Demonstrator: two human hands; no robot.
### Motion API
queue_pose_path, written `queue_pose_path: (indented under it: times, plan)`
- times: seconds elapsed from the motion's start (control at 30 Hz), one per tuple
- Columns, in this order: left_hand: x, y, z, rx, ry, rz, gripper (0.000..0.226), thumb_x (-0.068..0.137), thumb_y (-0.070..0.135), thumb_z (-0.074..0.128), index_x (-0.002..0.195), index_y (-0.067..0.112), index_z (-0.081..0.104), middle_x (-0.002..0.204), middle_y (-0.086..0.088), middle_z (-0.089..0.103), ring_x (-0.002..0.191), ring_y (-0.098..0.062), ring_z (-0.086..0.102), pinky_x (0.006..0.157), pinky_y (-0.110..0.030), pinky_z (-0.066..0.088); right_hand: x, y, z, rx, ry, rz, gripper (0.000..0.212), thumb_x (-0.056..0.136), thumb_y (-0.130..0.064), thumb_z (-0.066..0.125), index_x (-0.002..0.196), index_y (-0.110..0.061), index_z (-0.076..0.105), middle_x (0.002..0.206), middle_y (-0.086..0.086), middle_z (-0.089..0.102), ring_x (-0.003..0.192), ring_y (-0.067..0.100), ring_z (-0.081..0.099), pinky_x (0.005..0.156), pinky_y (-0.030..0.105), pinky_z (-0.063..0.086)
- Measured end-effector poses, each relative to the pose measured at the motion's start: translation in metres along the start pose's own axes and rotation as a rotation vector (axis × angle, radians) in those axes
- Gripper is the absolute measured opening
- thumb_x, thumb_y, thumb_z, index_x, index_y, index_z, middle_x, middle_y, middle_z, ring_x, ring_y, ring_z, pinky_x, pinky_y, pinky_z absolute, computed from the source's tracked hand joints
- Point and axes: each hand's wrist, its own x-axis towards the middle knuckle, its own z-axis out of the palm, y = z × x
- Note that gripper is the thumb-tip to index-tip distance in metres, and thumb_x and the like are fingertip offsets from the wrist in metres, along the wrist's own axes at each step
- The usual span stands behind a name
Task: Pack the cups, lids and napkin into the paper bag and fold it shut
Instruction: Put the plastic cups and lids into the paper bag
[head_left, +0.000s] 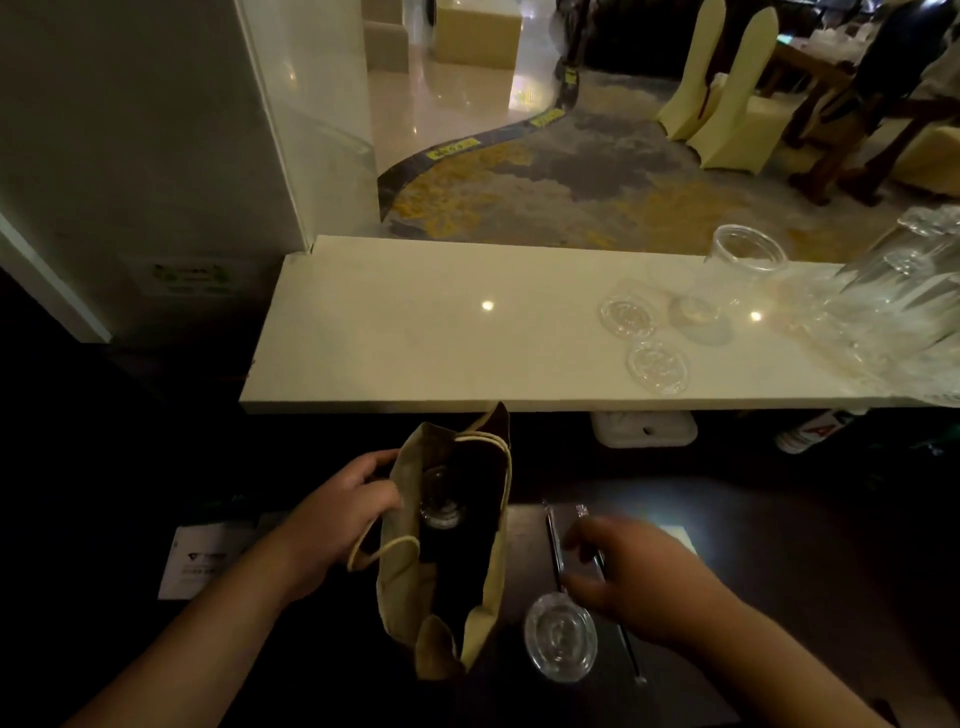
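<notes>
Plainly the paper bag (447, 545) stands open on the dark worktop (727, 597) so things can drop in; a clear cup (440, 506) already sits inside. At the bag's left rim the left hand (343, 512) pinches the paper, holding the mouth wide. Right of the bag the right hand (631, 574) hovers, fingers loosely apart, over a lid (560, 644), likely reaching for it

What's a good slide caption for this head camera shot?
Left hand holds the paper bag open, a cup inside, while the right hand reaches over a clear lid.
</notes>
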Motion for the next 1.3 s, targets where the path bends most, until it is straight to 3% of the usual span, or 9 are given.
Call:
queue_pose_path:
  times: [0.07, 0.17, 0.3, 0.43, 0.6, 0.87, 1.0, 1.13, 1.3]
  plan:
    - [0.000, -0.003, 0.001, -0.021, -0.005, 0.000, 0.035, 0.089, 0.022, 0.061, 0.121, 0.035, 0.067, 0.091, -0.009, 0.076, 0.070, -0.019, 0.071, 0.046, -0.027, 0.051, 0.008, 0.009, 0.030, -0.056, -0.092, -0.008, 0.068, 0.079, -0.062, 0.065, 0.140, -0.041, 0.044, 0.135, -0.015, 0.053, 0.119, 0.013, 0.056, 0.091, 0.029, 0.051]
    - [0.000, -0.007, 0.000, -0.042, -0.007, -0.013, 0.033, 0.091, 0.025, 0.057, 0.122, 0.034, 0.066, 0.095, -0.012, 0.073, 0.074, -0.022, 0.070, 0.047, -0.027, 0.051, 0.013, 0.012, 0.064, -0.126, -0.217, -0.008, 0.091, 0.079, -0.051, 0.072, 0.153, -0.038, 0.021, 0.153, -0.004, 0.036, 0.135, 0.025, 0.043, 0.102, 0.041, 0.048]
    - [-0.002, -0.011, 0.000, -0.067, 0.002, -0.045, 0.048, 0.076, 0.037, 0.054, 0.122, 0.034, 0.065, 0.097, -0.014, 0.070, 0.078, -0.027, 0.067, 0.055, -0.032, 0.050, 0.016, 0.007, 0.097, -0.217, -0.296, 0.001, 0.077, 0.092, -0.037, 0.062, 0.155, -0.033, 0.017, 0.152, 0.008, 0.035, 0.130, 0.036, 0.045, 0.098, 0.047, 0.050]
    - [-0.001, -0.014, 0.002, -0.103, 0.013, -0.062, 0.032, 0.100, 0.026, 0.048, 0.129, 0.032, 0.060, 0.107, -0.016, 0.069, 0.087, -0.031, 0.069, 0.058, -0.039, 0.057, 0.016, 0.005, 0.110, -0.255, -0.300, 0.027, 0.069, 0.096, -0.029, 0.058, 0.154, -0.029, 0.021, 0.148, 0.011, 0.037, 0.126, 0.038, 0.047, 0.094, 0.046, 0.052]
    - [-0.003, -0.014, 0.008, -0.121, 0.033, -0.076, 0.033, 0.103, 0.021, 0.044, 0.131, 0.033, 0.059, 0.114, -0.017, 0.068, 0.092, -0.033, 0.071, 0.064, -0.046, 0.062, 0.016, 0.007, 0.102, -0.233, -0.302, 0.050, 0.064, 0.095, -0.029, 0.061, 0.150, -0.029, 0.027, 0.144, 0.011, 0.041, 0.123, 0.035, 0.052, 0.093, 0.046, 0.053]
    - [-0.005, -0.012, 0.006, -0.108, 0.005, -0.069, 0.034, 0.101, 0.029, 0.051, 0.131, 0.041, 0.058, 0.113, -0.013, 0.074, 0.101, -0.037, 0.074, 0.081, -0.062, 0.061, 0.003, -0.027, -0.022, -0.293, -0.154, 0.097, 0.097, 0.066, -0.064, 0.075, 0.145, -0.036, 0.026, 0.140, -0.005, 0.045, 0.119, 0.023, 0.057, 0.089, 0.036, 0.055]
    - [-0.008, -0.008, 0.006, -0.113, -0.024, -0.071, 0.047, 0.086, 0.042, 0.057, 0.133, 0.043, 0.056, 0.113, -0.013, 0.074, 0.100, -0.036, 0.074, 0.082, -0.062, 0.062, -0.008, -0.062, -0.101, -0.347, -0.014, 0.011, 0.099, 0.061, -0.070, 0.077, 0.141, -0.042, 0.024, 0.135, -0.013, 0.045, 0.110, 0.017, 0.060, 0.084, 0.034, 0.058]
    - [-0.008, -0.006, 0.007, -0.108, -0.038, -0.069, 0.037, 0.101, 0.031, 0.052, 0.137, 0.039, 0.053, 0.113, -0.015, 0.074, 0.100, -0.036, 0.074, 0.082, -0.058, 0.062, -0.020, -0.103, -0.161, -0.338, 0.051, -0.094, 0.103, 0.062, -0.068, 0.079, 0.143, -0.045, 0.020, 0.139, -0.014, 0.041, 0.107, 0.017, 0.060, 0.083, 0.035, 0.059]
    - [-0.007, -0.008, 0.005, -0.102, -0.033, -0.061, 0.045, 0.089, 0.039, 0.057, 0.134, 0.040, 0.056, 0.106, -0.010, 0.079, 0.098, -0.032, 0.077, 0.085, -0.060, 0.063, -0.024, -0.152, -0.190, -0.315, 0.053, -0.255, 0.101, 0.056, -0.073, 0.078, 0.140, -0.049, 0.028, 0.133, -0.017, 0.044, 0.105, 0.015, 0.061, 0.083, 0.037, 0.058]
